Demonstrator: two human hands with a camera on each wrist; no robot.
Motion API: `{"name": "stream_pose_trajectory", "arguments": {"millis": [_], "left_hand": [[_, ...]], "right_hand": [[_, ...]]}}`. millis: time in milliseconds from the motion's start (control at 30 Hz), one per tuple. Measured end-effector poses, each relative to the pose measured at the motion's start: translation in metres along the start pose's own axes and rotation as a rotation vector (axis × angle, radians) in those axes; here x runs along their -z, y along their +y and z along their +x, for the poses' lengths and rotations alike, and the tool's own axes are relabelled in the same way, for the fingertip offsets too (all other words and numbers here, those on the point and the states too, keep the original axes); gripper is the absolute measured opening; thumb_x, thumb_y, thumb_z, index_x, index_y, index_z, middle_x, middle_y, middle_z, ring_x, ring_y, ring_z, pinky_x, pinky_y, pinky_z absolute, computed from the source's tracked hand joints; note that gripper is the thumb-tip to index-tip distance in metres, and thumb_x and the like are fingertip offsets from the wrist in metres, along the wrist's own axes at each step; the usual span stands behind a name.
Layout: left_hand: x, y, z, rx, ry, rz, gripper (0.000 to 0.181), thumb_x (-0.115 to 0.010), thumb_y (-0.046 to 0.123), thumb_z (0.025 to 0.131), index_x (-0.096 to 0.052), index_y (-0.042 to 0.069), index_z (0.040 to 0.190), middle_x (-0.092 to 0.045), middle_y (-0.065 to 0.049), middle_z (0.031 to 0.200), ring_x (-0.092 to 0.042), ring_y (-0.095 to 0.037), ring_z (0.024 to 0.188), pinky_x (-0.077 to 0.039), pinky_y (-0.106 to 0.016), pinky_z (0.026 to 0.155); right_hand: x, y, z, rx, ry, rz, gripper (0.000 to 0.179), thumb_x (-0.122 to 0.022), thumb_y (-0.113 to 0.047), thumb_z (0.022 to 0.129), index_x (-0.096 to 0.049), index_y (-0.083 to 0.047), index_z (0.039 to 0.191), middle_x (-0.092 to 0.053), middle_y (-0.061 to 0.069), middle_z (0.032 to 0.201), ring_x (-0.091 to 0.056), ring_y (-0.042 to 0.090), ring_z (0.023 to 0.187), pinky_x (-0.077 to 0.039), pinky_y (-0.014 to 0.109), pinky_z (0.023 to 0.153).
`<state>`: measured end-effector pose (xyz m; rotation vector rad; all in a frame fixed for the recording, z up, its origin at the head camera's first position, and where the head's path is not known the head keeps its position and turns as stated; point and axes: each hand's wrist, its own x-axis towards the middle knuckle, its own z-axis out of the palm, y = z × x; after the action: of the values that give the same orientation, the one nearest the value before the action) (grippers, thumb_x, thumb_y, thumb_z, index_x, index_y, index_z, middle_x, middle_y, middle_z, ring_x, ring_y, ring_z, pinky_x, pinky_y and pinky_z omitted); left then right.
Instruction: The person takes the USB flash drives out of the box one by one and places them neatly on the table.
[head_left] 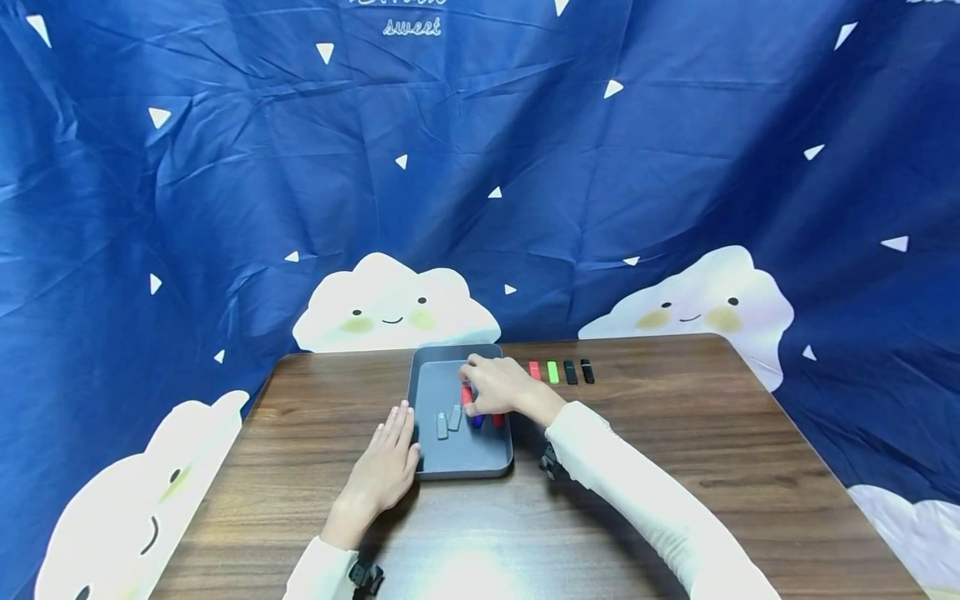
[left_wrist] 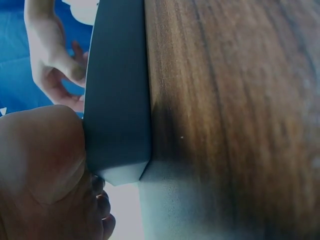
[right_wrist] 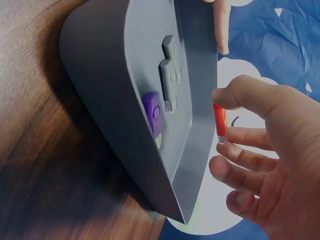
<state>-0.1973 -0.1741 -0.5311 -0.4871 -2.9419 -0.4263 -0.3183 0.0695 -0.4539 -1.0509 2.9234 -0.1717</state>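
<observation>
A grey tray (head_left: 465, 462) sits on the table, holding two grey USB sticks (head_left: 442, 426), a purple USB stick (right_wrist: 153, 111) and a red USB stick (head_left: 498, 421). Over the tray, my right hand (head_left: 497, 385) pinches another red USB stick (right_wrist: 219, 122) between thumb and fingers, its metal end pointing down in the right wrist view. At the tray's left side lies my left hand (head_left: 386, 462), fingers straight along the rim and holding nothing. The left wrist view shows its palm side against the tray's outer wall (left_wrist: 117, 95).
Right of the tray, a row on the wooden table (head_left: 675, 433) has a red USB stick (head_left: 534, 371), a green one (head_left: 552, 372) and two black ones (head_left: 571, 372). A blue curtain (head_left: 525, 150) with clouds hangs behind the table.
</observation>
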Motion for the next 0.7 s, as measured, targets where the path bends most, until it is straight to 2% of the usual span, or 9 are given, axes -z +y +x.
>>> {"name": "stream_pose_trajectory", "arguments": {"millis": [233,400,500,700], "left_hand": [[0.008,0.005,0.001,0.001,-0.018,-0.04,0.059,-0.044,0.018,0.111,-0.033,-0.012,0.161,-0.03,-0.029,0.171,-0.031,-0.046,0.159,-0.031,-0.063,0.128],[0.013,0.008,0.003,0.028,-0.061,-0.004,0.059,-0.045,0.02,0.112,-0.033,-0.011,0.162,-0.028,-0.027,0.173,-0.029,-0.044,0.161,-0.029,-0.059,0.131],[0.013,0.008,0.004,0.035,-0.077,0.01,0.059,-0.044,0.021,0.113,-0.032,-0.01,0.162,-0.028,-0.026,0.173,-0.028,-0.043,0.162,-0.029,-0.058,0.131],[0.011,0.008,0.007,0.023,-0.067,-0.005,0.059,-0.045,0.019,0.113,-0.032,-0.01,0.162,-0.027,-0.027,0.173,-0.028,-0.043,0.162,-0.029,-0.059,0.131]], "right_hand": [[0.003,0.01,-0.006,-0.015,-0.003,0.023,0.052,-0.081,-0.046,0.09,-0.069,-0.019,0.132,-0.063,0.002,0.117,-0.058,0.019,0.076,-0.051,0.036,0.066],[0.006,0.016,-0.01,-0.031,0.004,0.027,0.052,-0.082,-0.045,0.089,-0.069,-0.018,0.132,-0.062,0.003,0.116,-0.058,0.02,0.076,-0.05,0.036,0.066],[0.008,0.019,-0.014,-0.041,0.006,0.026,0.053,-0.082,-0.045,0.089,-0.069,-0.018,0.133,-0.062,0.002,0.116,-0.058,0.02,0.075,-0.05,0.036,0.065],[0.01,0.026,-0.02,-0.044,0.013,0.025,0.055,-0.082,-0.047,0.088,-0.069,-0.019,0.134,-0.062,0.002,0.116,-0.058,0.02,0.074,-0.049,0.035,0.065]]}}
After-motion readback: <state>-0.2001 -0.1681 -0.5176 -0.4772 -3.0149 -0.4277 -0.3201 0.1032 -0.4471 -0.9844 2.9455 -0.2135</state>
